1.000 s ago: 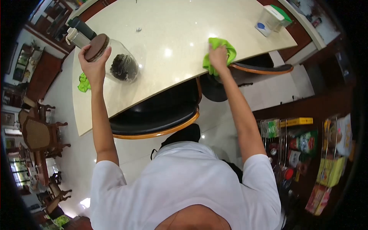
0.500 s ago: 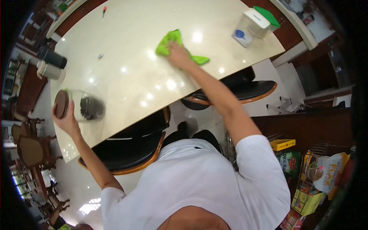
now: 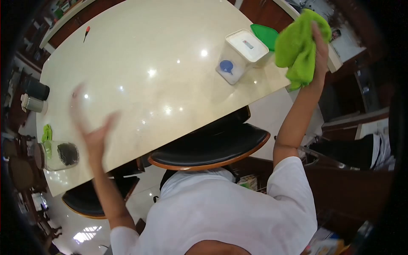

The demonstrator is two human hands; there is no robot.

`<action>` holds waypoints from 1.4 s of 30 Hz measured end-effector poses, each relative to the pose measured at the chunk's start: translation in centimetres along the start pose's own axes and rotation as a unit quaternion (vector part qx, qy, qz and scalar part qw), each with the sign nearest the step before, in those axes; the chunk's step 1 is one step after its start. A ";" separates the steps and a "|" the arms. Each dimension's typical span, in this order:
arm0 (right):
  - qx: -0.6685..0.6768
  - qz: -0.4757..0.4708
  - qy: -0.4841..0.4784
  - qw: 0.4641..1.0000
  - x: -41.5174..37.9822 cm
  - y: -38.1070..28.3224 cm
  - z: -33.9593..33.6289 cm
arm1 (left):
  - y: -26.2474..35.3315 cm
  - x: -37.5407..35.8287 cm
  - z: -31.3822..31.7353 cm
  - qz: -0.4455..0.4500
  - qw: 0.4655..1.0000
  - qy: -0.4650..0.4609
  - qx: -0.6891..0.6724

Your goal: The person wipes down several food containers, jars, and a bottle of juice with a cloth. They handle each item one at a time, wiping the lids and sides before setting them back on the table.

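Note:
A bright green cloth point(image 3: 297, 46) hangs bunched in my right hand point(image 3: 321, 55), raised past the right end of the table. Close to it are a clear container with a white lid point(image 3: 247, 45) and a blue scoop showing inside, and a green lid point(image 3: 265, 37). My left hand point(image 3: 94, 127) is blurred by motion, with its fingers spread and nothing in them, above the left part of the table. To its left is a glass jar point(image 3: 52, 159) with a brown lid and dark contents.
A second green cloth point(image 3: 47, 133) lies behind the jar. Two bottles point(image 3: 35, 89) stand at the table's far left, and a red-handled screwdriver-like tool point(image 3: 87, 32) lies at the back. Black chairs point(image 3: 208, 146) line the cream table's point(image 3: 140, 55) near edge.
My left hand has come off the jar and opened. The right hand has lifted the cloth from the tabletop and carried it right, past the containers. The whole view has shifted.

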State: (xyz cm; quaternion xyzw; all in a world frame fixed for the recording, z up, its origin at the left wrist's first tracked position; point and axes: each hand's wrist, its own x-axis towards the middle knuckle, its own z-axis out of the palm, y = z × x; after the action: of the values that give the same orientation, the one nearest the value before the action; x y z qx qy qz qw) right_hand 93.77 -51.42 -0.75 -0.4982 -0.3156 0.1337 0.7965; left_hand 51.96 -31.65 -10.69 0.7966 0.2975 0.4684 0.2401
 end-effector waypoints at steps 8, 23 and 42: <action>-0.752 -0.112 -0.175 0.625 3.5 11.9 3.5 | 8.2 5.2 32.8 -0.034 0.980 -0.131 -0.148; -0.543 -0.171 -0.374 0.732 1.3 10.8 4.9 | 5.6 3.1 28.9 -0.043 0.944 -0.189 -0.266; -0.506 -0.061 -0.447 0.735 -3.8 7.9 6.3 | 3.0 2.6 23.8 0.019 0.949 -0.212 -0.231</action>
State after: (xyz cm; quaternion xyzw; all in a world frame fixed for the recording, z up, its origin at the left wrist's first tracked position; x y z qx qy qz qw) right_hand 87.64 -45.30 -7.16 -0.6902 -0.6859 0.1129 0.2009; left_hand 74.90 -34.43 -17.78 0.8057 0.1085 0.3491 0.4660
